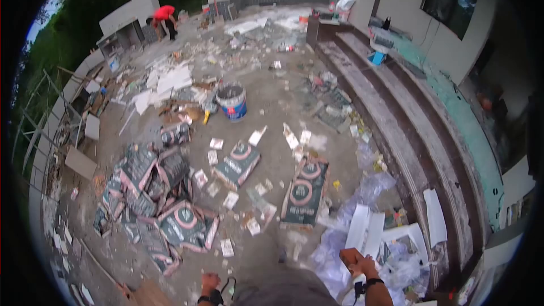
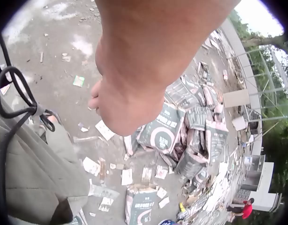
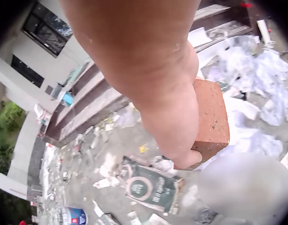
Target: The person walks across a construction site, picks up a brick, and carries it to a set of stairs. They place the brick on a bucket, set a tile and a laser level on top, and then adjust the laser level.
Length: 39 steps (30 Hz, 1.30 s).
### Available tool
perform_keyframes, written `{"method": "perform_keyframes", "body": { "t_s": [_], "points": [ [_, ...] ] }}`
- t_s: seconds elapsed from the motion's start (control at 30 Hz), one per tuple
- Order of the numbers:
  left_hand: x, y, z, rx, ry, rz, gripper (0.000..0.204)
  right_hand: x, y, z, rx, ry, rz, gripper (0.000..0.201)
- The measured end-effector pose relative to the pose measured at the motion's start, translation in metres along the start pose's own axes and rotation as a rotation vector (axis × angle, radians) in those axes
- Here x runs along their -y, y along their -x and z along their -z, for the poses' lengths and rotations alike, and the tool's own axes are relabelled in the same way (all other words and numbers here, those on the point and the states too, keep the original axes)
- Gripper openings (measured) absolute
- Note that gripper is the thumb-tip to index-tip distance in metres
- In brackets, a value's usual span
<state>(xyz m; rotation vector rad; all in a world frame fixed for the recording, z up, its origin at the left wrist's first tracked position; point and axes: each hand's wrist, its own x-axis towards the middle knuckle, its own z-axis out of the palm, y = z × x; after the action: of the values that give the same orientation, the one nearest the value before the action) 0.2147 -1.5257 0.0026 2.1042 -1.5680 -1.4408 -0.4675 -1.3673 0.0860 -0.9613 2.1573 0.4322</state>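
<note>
My right hand [image 1: 365, 266] grips an orange-red brick [image 1: 350, 259] at the lower right of the head view. In the right wrist view the fingers wrap the near side of the brick [image 3: 212, 112], its rough face showing. My left hand [image 1: 211, 281] hangs low, with nothing seen in it; in the left wrist view the left hand [image 2: 127, 101] has its fingers mostly hidden behind the palm, fingertips showing at one edge. Below and ahead lie a dark green bag [image 1: 305, 192] and another bag [image 1: 237, 164] on the ground.
A heap of crumpled bags [image 1: 150, 181] lies at left, a bucket [image 1: 231, 102] ahead. Steps [image 1: 396, 119] rise at right beside plastic wrap [image 1: 331, 255] and white foam [image 1: 362, 229]. A person in red [image 1: 164, 14] bends at the far left. Paper scraps litter the ground.
</note>
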Motion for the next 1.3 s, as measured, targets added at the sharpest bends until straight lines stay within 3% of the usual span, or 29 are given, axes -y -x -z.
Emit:
{"method": "perform_keyframes", "body": {
  "t_s": [0.03, 0.07, 0.13, 0.23, 0.27, 0.3, 0.33, 0.37, 0.4, 0.43, 0.47, 0.5, 0.6, 0.67, 0.83, 0.9, 0.93, 0.97, 1.07, 1.1, 1.13, 1.2, 1.23, 1.3],
  "points": [
    [-0.017, -0.035, 0.002, -0.005, -0.009, 0.003, 0.022, 0.014, -0.027, 0.031, -0.073, -0.007, 0.030, 0.080],
    [-0.034, -0.075, -0.001, -0.071, 0.430, 0.225, 0.022, 0.035, -0.047, 0.070, -0.076, -0.008, 0.032, 0.079],
    [-0.080, -0.167, 0.029, 0.011, 0.303, 0.219, 0.033, 0.078, -0.101, 0.127, -0.127, -0.026, 0.033, 0.079],
    [-0.137, -0.266, 0.040, 0.300, 0.337, 0.225, 0.040, 0.125, -0.170, 0.187, -0.113, -0.026, 0.012, 0.079],
    [-0.154, -0.308, 0.042, 0.391, 0.465, 0.298, 0.046, 0.138, -0.196, 0.193, -0.044, -0.039, -0.019, 0.082],
    [-0.178, -0.345, 0.054, 0.318, 1.009, 0.326, 0.024, 0.153, -0.223, 0.207, 0.009, -0.057, -0.046, 0.085],
    [-0.203, -0.388, 0.054, 0.185, 0.734, 0.364, 0.025, 0.170, -0.229, 0.214, -0.057, -0.084, -0.094, 0.085],
    [-0.236, -0.419, 0.055, 0.071, 0.588, 0.288, 0.025, 0.161, -0.271, 0.192, -0.004, -0.132, -0.048, 0.083],
    [-0.280, -0.442, 0.059, -0.041, 0.440, 0.221, 0.025, 0.171, -0.282, 0.199, 0.050, -0.151, -0.034, 0.085],
    [-0.318, -0.470, 0.065, -0.091, 0.246, 0.082, 0.024, 0.175, -0.297, 0.203, 0.227, -0.221, -0.059, 0.086],
    [-0.352, -0.493, 0.073, -0.134, 0.043, -0.054, 0.024, 0.181, -0.306, 0.204, 0.266, -0.227, -0.051, 0.087],
    [-0.383, -0.519, 0.076, -0.129, 0.123, -0.026, 0.023, 0.246, -0.252, 0.296, 0.433, -0.301, -0.154, 0.086],
    [-0.500, -0.590, 0.093, -0.170, 0.225, -0.008, 0.023, 0.289, -0.301, 0.363, 0.432, -0.306, -0.156, 0.085],
    [-0.548, -0.642, 0.099, -0.202, 0.260, -0.012, 0.022, 0.311, -0.346, 0.409, 0.405, -0.311, -0.160, 0.085],
    [-0.627, -0.768, 0.120, -0.157, 0.132, 0.055, 0.020, 0.368, -0.492, 0.530, 0.341, -0.301, -0.138, 0.083],
    [-0.588, -0.839, 0.109, -0.184, 0.043, 0.115, 0.023, 0.398, -0.550, 0.593, 0.318, -0.296, -0.114, 0.082],
    [-0.603, -0.855, 0.115, -0.198, -0.012, 0.146, 0.025, 0.410, -0.580, 0.625, 0.307, -0.291, -0.102, 0.082],
    [-0.618, -0.865, 0.123, -0.058, 0.253, 0.274, 0.028, 0.422, -0.614, 0.666, 0.283, -0.284, -0.085, 0.082],
    [-0.681, -0.885, 0.149, 0.041, 0.179, 0.340, 0.026, 0.471, -0.683, 0.742, 0.256, -0.298, -0.054, 0.081],
    [-0.720, -0.898, 0.162, 0.011, 0.120, 0.287, 0.024, 0.483, -0.709, 0.766, 0.241, -0.294, -0.043, 0.080],
    [-0.812, -0.906, 0.193, -0.015, 0.064, 0.241, 0.022, 0.493, -0.734, 0.790, 0.228, -0.284, -0.035, 0.080],
    [-0.829, -0.977, 0.198, -0.080, 0.220, 0.282, 0.022, 0.517, -0.778, 0.837, 0.204, -0.264, -0.026, 0.079],
    [-0.838, -1.009, 0.201, -0.142, 0.369, 0.309, 0.023, 0.538, -0.816, 0.874, 0.083, -0.168, 0.012, 0.080],
    [-0.887, -1.059, 0.219, -0.141, 0.369, 0.273, 0.021, 0.570, -0.894, 0.935, -0.109, -0.205, 0.100, 0.081]
  ]
}}
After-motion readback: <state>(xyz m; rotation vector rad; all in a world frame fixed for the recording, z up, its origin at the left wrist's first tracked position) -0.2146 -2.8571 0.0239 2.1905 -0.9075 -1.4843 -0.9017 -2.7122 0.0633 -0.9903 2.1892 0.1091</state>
